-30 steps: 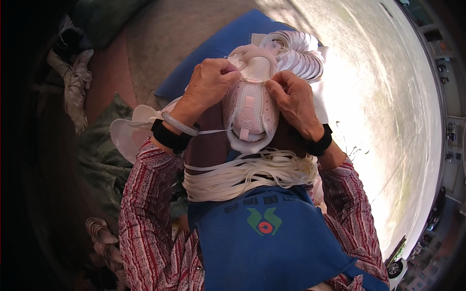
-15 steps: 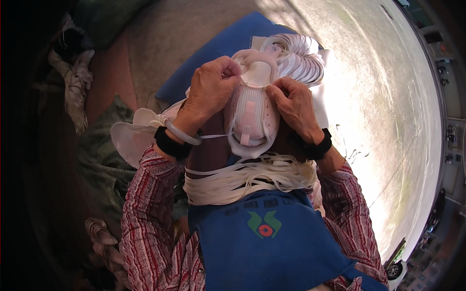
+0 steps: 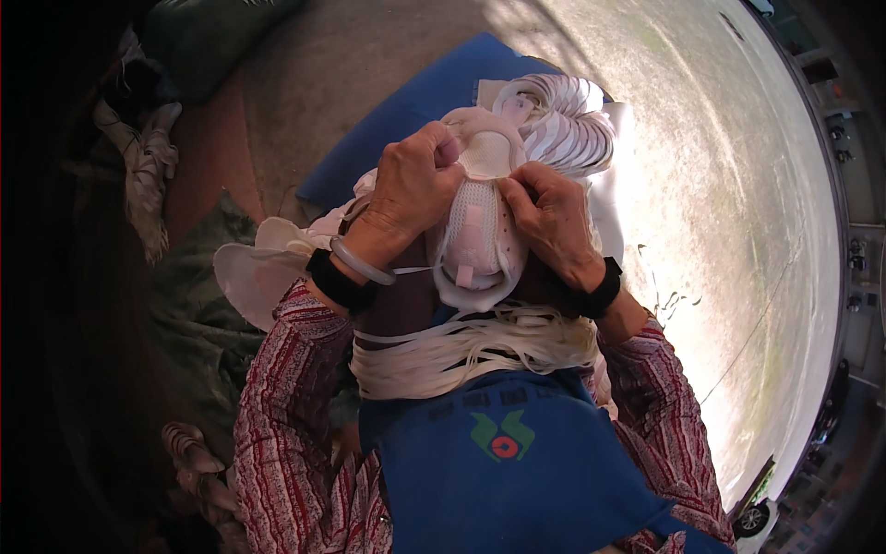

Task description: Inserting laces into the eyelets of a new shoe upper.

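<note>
A white and pale pink shoe upper (image 3: 469,242) lies over my lap, its mesh tongue showing in the middle and lace holes along its right side. My left hand (image 3: 415,180) is closed at the upper's left edge; what its fingertips pinch is hidden. On the opposite edge, beside the tongue, thumb and fingers of my right hand (image 3: 551,214) pinch the upper. A thin white lace (image 3: 413,270) runs from below my left wrist to the upper's left side. Across my thighs lies a thick bundle of white laces (image 3: 471,346).
Beyond the upper, a row of nested white shoe pieces (image 3: 568,125) rests on a blue cloth (image 3: 397,120). More pale shoe parts (image 3: 254,277) sit left of my left wrist. A blue apron (image 3: 517,489) covers my lap. Dark green fabric (image 3: 203,286) lies at the left.
Both hands and the upper have shifted slightly toward me in the picture. My right hand has come a little closer to my left along the tongue's edge.
</note>
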A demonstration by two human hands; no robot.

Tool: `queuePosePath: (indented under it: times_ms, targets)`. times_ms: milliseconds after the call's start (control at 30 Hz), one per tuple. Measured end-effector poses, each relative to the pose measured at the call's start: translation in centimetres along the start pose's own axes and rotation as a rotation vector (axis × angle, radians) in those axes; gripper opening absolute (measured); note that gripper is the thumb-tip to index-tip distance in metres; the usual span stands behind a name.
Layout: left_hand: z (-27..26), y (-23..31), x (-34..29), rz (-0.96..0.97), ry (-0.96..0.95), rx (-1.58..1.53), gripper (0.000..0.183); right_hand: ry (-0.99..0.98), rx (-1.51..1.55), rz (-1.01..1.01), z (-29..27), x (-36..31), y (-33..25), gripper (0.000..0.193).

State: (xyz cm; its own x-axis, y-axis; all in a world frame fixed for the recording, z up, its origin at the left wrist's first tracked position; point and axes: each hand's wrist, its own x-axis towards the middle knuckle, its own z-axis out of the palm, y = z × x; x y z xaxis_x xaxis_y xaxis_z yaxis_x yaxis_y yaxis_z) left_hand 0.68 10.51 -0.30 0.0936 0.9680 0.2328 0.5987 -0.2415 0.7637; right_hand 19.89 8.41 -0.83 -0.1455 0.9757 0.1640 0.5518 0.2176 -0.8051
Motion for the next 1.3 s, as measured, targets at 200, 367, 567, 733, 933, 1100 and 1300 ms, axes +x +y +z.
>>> queuePosePath:
  times_ms: [200, 367, 567, 733, 933, 1100, 1300]
  targets:
    - [-0.6, -0.3, -1.6, 0.064, 0.007, 0.090, 0.016, -0.012, 0.014, -0.025, -0.4, -0.3, 0.0, 0.021]
    - [-1.4, 0.5, -3.8, 0.195, -0.065, 0.188, 0.030, -0.065, -0.253, -0.203, -1.0, -2.3, -0.9, 0.042]
    - [0.2, 0.7, -3.9, 0.171, -0.111, 0.329, 0.041, -0.124, -0.508, -0.147, -0.2, -1.8, -3.3, 0.041]
    - [1.9, 0.0, -5.2, 0.161, -0.030, 0.388, 0.042, -0.012, -0.580, -0.141, 2.1, -2.1, -2.3, 0.031]
    - [3.1, 0.6, -6.5, 0.165, 0.082, 0.310, 0.042, -0.092, -0.275, -0.173, -0.2, -1.9, -0.9, 0.038]
    - [4.1, 0.1, -6.9, 0.184, 0.163, 0.275, 0.046, -0.116, -0.212, -0.165, -0.8, -1.7, -0.9, 0.035]
    - [3.8, 1.2, -5.8, 0.238, 0.115, 0.056, 0.042, -0.054, -0.263, -0.185, -0.8, -2.2, -1.1, 0.032]
